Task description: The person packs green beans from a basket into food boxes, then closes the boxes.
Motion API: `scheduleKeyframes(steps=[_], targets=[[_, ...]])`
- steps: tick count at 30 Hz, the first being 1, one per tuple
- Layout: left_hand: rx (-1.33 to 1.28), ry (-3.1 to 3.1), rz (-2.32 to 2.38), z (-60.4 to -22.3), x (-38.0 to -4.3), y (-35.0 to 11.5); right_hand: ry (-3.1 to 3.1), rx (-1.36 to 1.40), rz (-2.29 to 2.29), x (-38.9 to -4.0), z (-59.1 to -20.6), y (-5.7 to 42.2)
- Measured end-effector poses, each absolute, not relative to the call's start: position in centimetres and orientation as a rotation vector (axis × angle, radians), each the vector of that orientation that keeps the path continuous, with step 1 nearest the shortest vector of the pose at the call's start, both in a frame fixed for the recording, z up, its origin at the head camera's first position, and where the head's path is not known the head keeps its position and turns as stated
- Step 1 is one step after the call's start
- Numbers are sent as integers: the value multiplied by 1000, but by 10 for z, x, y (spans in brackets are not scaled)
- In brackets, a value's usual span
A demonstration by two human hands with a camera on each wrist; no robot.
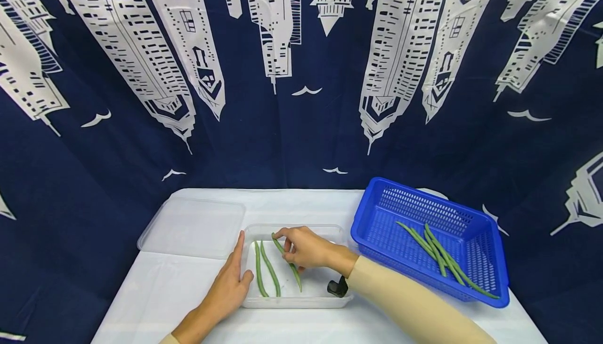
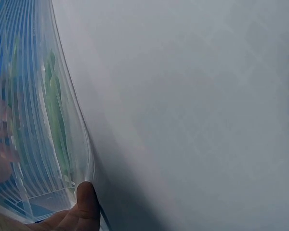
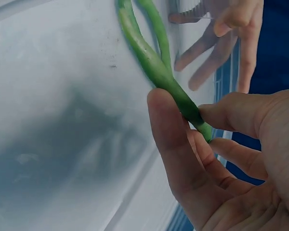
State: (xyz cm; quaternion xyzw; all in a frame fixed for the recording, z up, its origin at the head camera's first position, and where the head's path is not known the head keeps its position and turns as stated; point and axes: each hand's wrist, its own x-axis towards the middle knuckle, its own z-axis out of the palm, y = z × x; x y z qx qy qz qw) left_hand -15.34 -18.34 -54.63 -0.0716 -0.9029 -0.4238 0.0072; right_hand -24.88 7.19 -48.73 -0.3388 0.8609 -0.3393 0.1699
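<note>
My right hand (image 1: 308,248) pinches a green bean (image 1: 296,277) between thumb and fingers, over a clear plastic container (image 1: 301,302). In the right wrist view the held bean (image 3: 156,72) slants across the container, its near end between the fingertips. Two more green beans (image 1: 270,269) lie side by side in the container's left part. My left hand (image 1: 228,283) rests against the container's left wall with straight fingers, the thumb spread apart near the rim. Through the ribbed clear wall, beans (image 2: 55,106) show blurred in the left wrist view.
On the right stands a blue perforated basket (image 1: 428,292) with several green beans (image 1: 440,255) inside. A clear flat lid (image 1: 193,227) lies on the white-covered table (image 1: 155,291) at the left. Behind hangs a dark blue cloth (image 1: 264,140) printed with white buildings.
</note>
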Motion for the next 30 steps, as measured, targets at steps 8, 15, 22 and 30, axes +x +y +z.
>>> scheduleKeyframes(steps=[8,15,22,30], targets=[[-224,-2822,-1318,-548,-153,-183,2439,-958,-894,-253,-494,58],[-225,-2812,-1305,-547,-154,-183,2426,-933,-878,-256,-498,48],[-220,-2825,-1295,-548,-153,-183,2420,-880,-847,-256,-505,44],[-207,-2851,-1295,-548,-154,-184,2430,-912,-844,-257,-507,42]])
